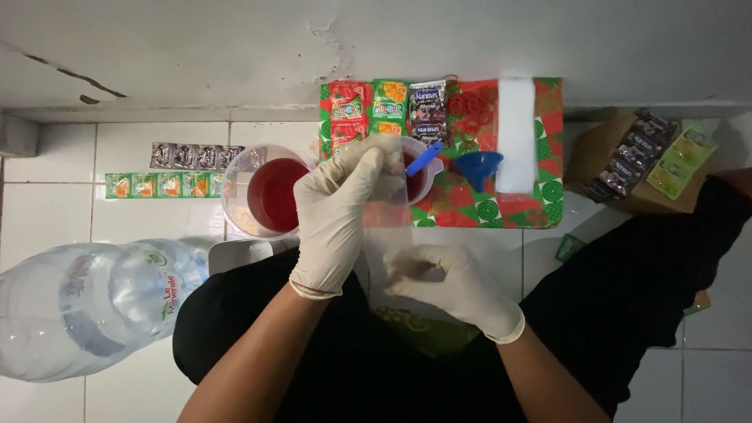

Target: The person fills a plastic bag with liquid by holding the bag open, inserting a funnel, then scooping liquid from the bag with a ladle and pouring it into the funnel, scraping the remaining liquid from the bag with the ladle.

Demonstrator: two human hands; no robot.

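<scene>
Gloved hands [345,215] on clear plastic bag [392,235]

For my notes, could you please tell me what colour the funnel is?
The funnel is blue, seen best in the head view.

White gloved left hand [337,215], right hand [450,282], black trousers

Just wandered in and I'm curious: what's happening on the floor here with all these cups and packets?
A person in white gloves sits on a tiled floor. The left hand lifts a clear plastic bag in front of a small cup of red liquid with a blue spoon; the right hand holds the bag's lower part. A larger jug of red liquid stands to the left, a blue funnel on a patterned tray, sachets behind, and a big water bottle nearby.
</scene>
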